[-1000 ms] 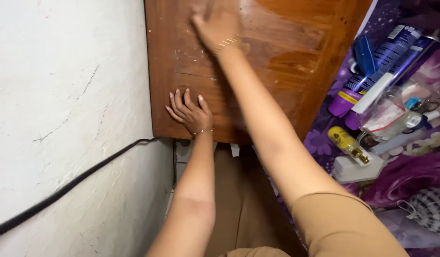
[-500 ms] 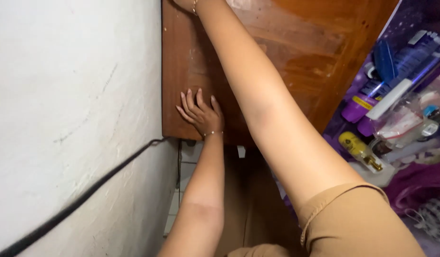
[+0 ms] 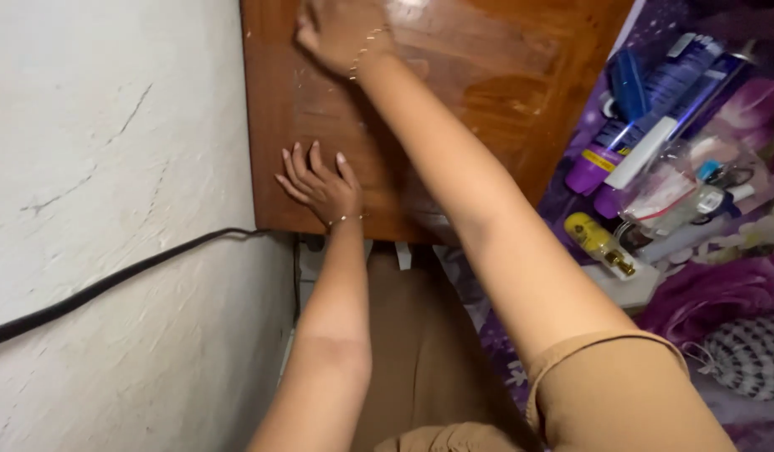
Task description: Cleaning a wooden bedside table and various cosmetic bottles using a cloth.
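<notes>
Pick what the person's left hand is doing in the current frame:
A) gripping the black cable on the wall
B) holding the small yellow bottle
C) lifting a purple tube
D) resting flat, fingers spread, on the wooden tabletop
D: the left hand lies palm-down with its fingers spread on the wooden tabletop, near its front edge, holding nothing.

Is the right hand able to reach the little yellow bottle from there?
Probably yes. The right hand lies flat on the wooden tabletop, holding nothing, and the yellow bottle lies uncovered on the purple cloth nearby.
</notes>
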